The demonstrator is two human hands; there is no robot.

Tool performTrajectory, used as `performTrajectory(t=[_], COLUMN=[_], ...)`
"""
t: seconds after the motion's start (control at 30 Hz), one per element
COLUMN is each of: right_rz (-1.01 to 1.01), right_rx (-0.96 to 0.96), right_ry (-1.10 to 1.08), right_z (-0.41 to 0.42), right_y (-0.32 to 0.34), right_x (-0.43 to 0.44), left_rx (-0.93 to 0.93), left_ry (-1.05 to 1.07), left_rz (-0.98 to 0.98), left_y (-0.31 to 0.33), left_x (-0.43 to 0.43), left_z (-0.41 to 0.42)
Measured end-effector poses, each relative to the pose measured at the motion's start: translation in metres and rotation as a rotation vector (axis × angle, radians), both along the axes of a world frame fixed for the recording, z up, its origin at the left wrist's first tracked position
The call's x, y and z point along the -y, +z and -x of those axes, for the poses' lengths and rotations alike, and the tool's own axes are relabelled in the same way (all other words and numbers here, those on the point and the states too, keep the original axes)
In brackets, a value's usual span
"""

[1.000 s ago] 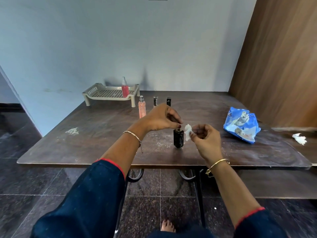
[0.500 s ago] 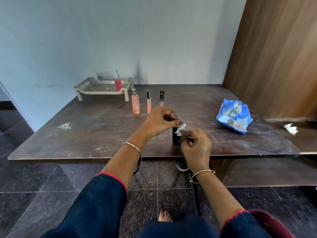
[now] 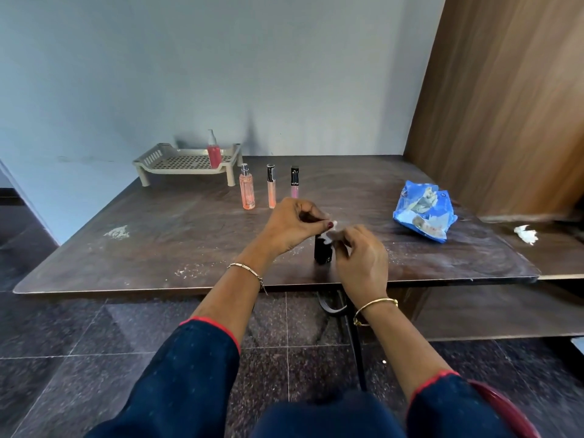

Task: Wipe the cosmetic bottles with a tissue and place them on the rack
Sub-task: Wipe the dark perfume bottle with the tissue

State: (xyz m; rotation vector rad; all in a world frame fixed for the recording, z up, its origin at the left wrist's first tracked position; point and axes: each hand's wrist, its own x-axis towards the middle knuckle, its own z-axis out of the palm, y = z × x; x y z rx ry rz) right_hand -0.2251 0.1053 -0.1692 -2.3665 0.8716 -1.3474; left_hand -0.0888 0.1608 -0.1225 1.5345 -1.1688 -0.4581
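1. I see the left hand [image 3: 294,222] curled, its fingertips pinching the top of a small black bottle [image 3: 323,255] that stands upright on the dark wooden table [image 3: 177,248].
2. The right hand [image 3: 363,260] grasps a white crumpled tissue [image 3: 329,231] against the bottle's top, between both hands.
3. Beyond the left hand stand a peach spray bottle [image 3: 247,191], a peach gloss tube [image 3: 271,188] and a pink gloss tube [image 3: 295,183].
4. Farther beyond them, a beige perforated plastic rack [image 3: 177,161] carries a red bottle [image 3: 214,153].
5. Well right of the right hand lies a blue plastic packet [image 3: 423,210].
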Motion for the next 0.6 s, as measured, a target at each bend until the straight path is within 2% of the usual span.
performTrajectory(t=[0.27, 0.4, 0.5, 0.6], right_rz=[-0.004, -0.033, 0.005, 0.058], right_rx=[-0.107, -0.049, 0.025, 0.01], right_ry=[0.06, 0.03, 0.019, 0.042], right_z=[0.007, 0.005, 0.0, 0.001], right_y=[-0.033, -0.029, -0.019, -0.023], right_x=[-0.001, -0.004, -0.003, 0.0], left_rx=[-0.011, -0.021, -0.015, -0.019], left_ry=[-0.006, 0.002, 0.006, 0.006], left_rz=[-0.035, -0.043, -0.05, -0.055], left_y=[0.003, 0.005, 0.006, 0.005], left_x=[0.0, -0.002, -0.001, 0.0], left_z=[0.0, 0.003, 0.003, 0.002])
